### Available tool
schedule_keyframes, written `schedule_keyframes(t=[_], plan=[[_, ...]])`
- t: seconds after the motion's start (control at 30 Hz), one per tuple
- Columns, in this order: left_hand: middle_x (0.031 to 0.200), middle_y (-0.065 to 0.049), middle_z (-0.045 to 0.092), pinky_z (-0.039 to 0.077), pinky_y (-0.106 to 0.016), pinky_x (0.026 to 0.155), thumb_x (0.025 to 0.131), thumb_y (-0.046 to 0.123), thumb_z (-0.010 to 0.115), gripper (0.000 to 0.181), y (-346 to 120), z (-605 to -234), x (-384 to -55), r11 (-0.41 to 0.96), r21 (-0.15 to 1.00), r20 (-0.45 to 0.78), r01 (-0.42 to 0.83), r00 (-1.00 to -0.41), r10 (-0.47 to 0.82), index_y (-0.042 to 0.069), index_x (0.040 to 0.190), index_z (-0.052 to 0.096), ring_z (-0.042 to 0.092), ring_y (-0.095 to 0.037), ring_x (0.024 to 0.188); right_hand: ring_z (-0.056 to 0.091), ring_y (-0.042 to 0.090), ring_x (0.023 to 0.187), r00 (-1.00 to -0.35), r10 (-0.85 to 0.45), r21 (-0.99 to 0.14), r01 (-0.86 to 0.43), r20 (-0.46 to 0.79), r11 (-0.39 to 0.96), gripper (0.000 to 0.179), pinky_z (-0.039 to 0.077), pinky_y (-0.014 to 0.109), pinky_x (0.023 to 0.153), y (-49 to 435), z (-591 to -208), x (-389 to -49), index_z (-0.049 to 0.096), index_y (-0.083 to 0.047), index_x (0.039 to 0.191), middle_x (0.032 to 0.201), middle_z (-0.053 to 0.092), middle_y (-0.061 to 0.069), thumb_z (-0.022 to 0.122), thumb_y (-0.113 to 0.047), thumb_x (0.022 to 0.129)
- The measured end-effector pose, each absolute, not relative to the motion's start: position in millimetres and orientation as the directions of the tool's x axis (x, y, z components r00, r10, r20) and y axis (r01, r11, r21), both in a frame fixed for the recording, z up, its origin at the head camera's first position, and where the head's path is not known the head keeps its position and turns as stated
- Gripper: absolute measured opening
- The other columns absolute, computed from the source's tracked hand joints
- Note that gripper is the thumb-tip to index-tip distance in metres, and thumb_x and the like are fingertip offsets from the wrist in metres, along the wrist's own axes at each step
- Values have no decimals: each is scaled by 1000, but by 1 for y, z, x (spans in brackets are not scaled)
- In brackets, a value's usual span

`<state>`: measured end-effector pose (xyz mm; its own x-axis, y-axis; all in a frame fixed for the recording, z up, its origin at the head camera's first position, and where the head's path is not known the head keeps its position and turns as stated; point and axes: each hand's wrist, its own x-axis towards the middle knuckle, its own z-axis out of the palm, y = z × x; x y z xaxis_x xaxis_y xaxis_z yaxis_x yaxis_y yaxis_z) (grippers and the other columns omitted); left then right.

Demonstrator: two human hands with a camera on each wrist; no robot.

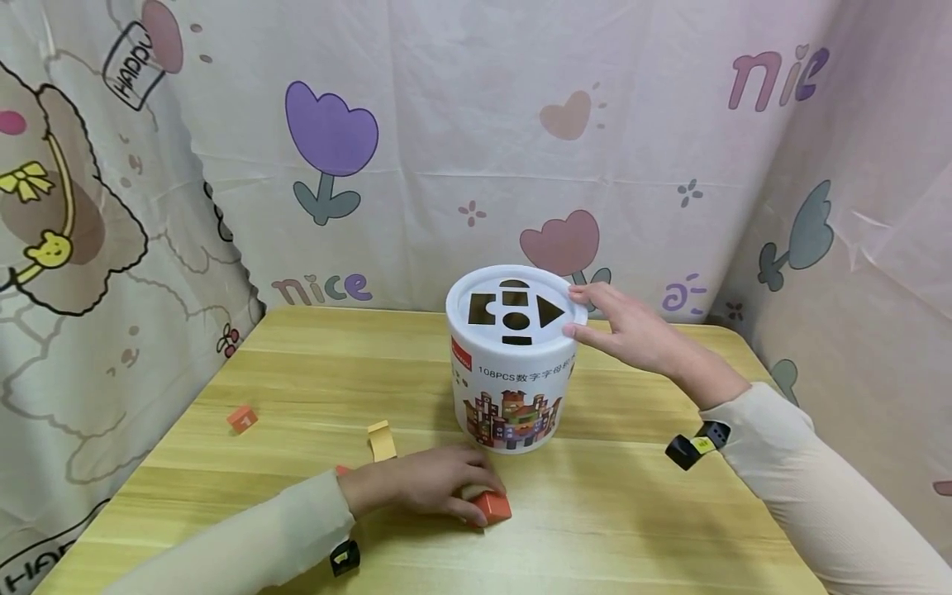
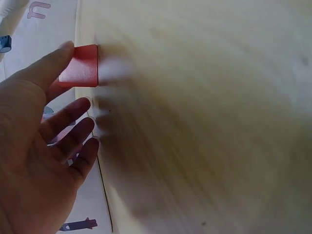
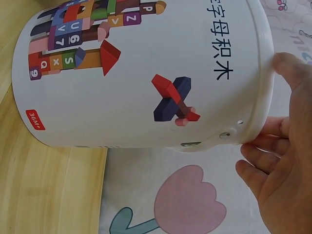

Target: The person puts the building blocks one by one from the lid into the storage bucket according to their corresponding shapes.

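Note:
A red wooden block (image 1: 495, 506) is pinched between the thumb and index finger of my left hand (image 1: 439, 479), low over the table in front of the bucket. The left wrist view shows a flat square face of the red block (image 2: 84, 68), the other fingers loosely bent beside it. A white block bucket (image 1: 513, 372) stands upright, its lid (image 1: 483, 332) cut with several shaped holes. My right hand (image 1: 632, 326) holds the lid's right rim, thumb and fingertips spread along the edge. The right wrist view has that hand (image 3: 278, 156) at the rim.
On the wooden table (image 1: 297, 372), an orange-red cube (image 1: 242, 419) lies at far left. Nearer the left forearm lies a yellow block (image 1: 383, 441), with another red piece (image 1: 343, 470) partly hidden by the wrist. A patterned curtain (image 1: 446, 124) hangs behind the table's back edge.

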<state>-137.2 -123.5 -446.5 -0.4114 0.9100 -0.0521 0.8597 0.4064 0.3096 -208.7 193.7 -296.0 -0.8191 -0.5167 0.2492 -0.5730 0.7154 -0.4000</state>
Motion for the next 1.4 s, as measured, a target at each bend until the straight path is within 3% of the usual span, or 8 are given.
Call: schedule_keyframes(t=[0.33,0.63,0.93,1.1,1.27,1.4], plan=[[121,10,64,41,-18,98,98,41,57,40,-120,-443,-132,308,253,-2,917,-318,948,18,129,63,55,-4,110,38,31,136,-814,-522,-405,-581,257,706,62,35,58,107,194,-297,-209,48,-9,140,147,44,5,60,-50,94],[130,5,60,42,-20,101,96,27,64,37,-120,-438,-128,332,285,12,899,-350,937,17,131,61,55,-7,118,39,31,136,-816,-520,-409,-577,253,706,63,36,58,106,194,-298,-209,47,-10,141,148,43,4,59,-51,95],[132,-6,58,38,-28,108,93,24,68,20,-122,-435,-134,289,227,109,930,-320,941,18,112,66,51,-19,125,37,30,137,-815,-521,-420,-578,254,700,60,35,58,107,195,-298,-209,48,-11,138,148,43,4,58,-51,95],[132,-5,59,41,-26,104,93,28,69,28,-122,-431,-135,342,211,86,916,-366,927,15,117,66,55,-17,121,37,31,137,-814,-523,-424,-579,252,697,59,34,58,108,194,-298,-209,48,-11,137,148,42,4,58,-51,95],[122,2,60,47,-18,91,92,29,69,25,-121,-421,-136,383,282,85,880,-420,903,17,114,67,58,-8,106,36,30,137,-811,-527,-421,-584,255,694,56,33,57,109,194,-298,-209,49,-11,135,148,42,5,57,-50,95],[125,0,59,49,-19,89,93,28,69,27,-121,-409,-136,410,322,89,853,-459,884,17,116,67,59,-10,106,36,30,137,-810,-528,-418,-585,256,695,56,33,57,108,195,-298,-209,50,-11,134,148,42,5,57,-51,96]])
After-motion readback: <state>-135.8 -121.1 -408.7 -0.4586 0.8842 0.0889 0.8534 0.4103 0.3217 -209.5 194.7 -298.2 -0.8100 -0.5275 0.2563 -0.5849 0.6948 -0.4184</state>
